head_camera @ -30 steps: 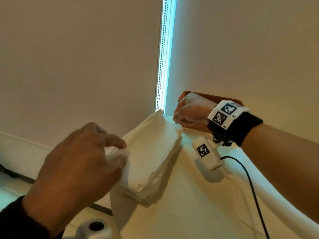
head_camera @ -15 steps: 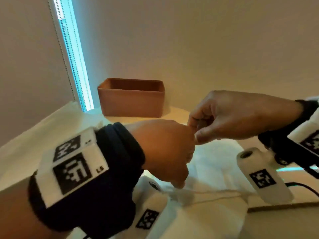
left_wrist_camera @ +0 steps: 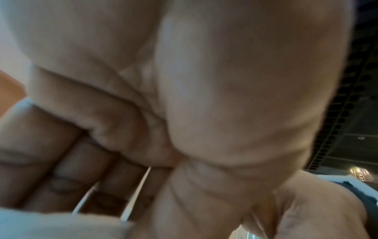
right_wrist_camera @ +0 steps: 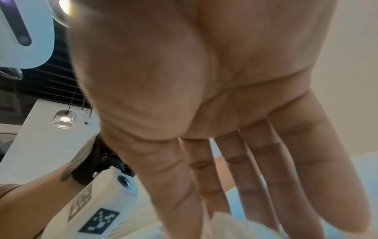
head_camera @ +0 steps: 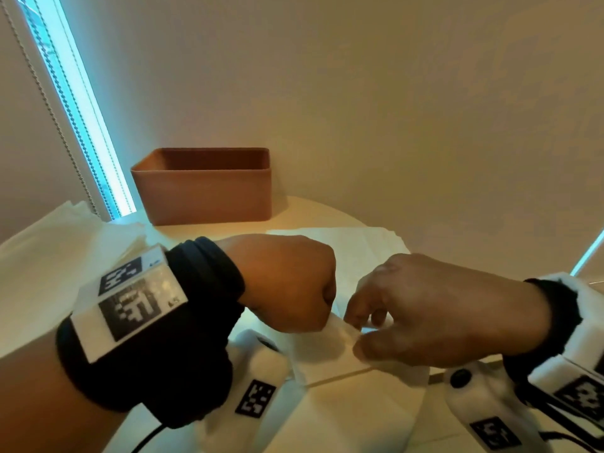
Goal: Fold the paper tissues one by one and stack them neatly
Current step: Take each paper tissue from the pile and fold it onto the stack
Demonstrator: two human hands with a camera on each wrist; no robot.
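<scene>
Your left hand (head_camera: 287, 286), balled into a fist, and your right hand (head_camera: 421, 308), thumb against forefinger, meet over the bench (head_camera: 307, 207), each pinching the same white paper tissue (head_camera: 340, 331) at a raised corner. The rest of that sheet lies flat below your wrists, its near edge drooping toward you.

From the head view, the tissue's far edge (head_camera: 333, 231) stops short of the bench's curved rim, with bare surface beyond it and to the right. A stack of unfolded tissues (head_camera: 62, 237) sits at far left, just past your left wristband (head_camera: 196, 308). A terracotta-coloured box (head_camera: 206, 188) stands open at the back, apart from the sheet, beside a bright window strip (head_camera: 81, 103) and its bead chain (head_camera: 52, 109).

The left wrist view alone shows curled fingers (left_wrist_camera: 67, 165) with thin white tissue edges (left_wrist_camera: 137, 192) running between them. The right wrist view shows the other fingers (right_wrist_camera: 286, 169) extended downward and a crumpled tissue tip (right_wrist_camera: 229, 224) at the thumb; the pinch itself is blurred there. Wrist cameras (head_camera: 258, 380) hang close over the near sheet.
</scene>
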